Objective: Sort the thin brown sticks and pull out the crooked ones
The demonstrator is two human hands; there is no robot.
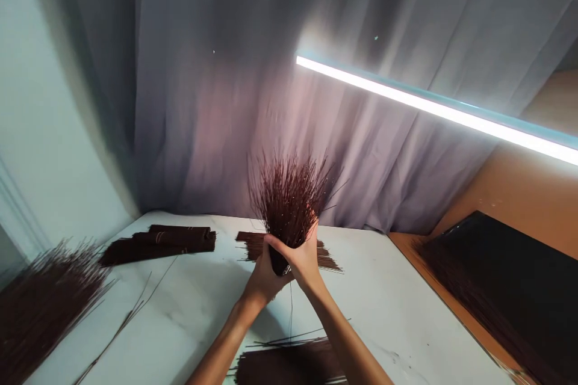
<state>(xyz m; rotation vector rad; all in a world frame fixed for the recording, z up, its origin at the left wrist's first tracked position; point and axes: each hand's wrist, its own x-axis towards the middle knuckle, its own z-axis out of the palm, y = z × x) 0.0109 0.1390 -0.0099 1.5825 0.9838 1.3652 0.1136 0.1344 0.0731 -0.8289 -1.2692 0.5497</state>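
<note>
A bundle of thin dark-brown twigs [289, 198] stands upright above the table, its loose tips fanning out at the top. My left hand [264, 277] wraps round its lower part from the left. From the right, my right hand [304, 258] grips the same bundle, fingers partly hidden behind it. The two hands meet at the bundle's base. Behind them a flat pile of cut twigs [332, 257] lies on the white table [374, 289]. Close to my body is another dark twig pile [289, 367], partly covered by my right forearm.
Tied dark bundles [180, 240] lie at the back left. A large loose heap of twigs [49, 301] fills the left edge, with a few single twigs [130, 316] beside it. To the right sits a black panel [510, 289]. A bright tube light [433, 108] hangs before the grey curtain [189, 102].
</note>
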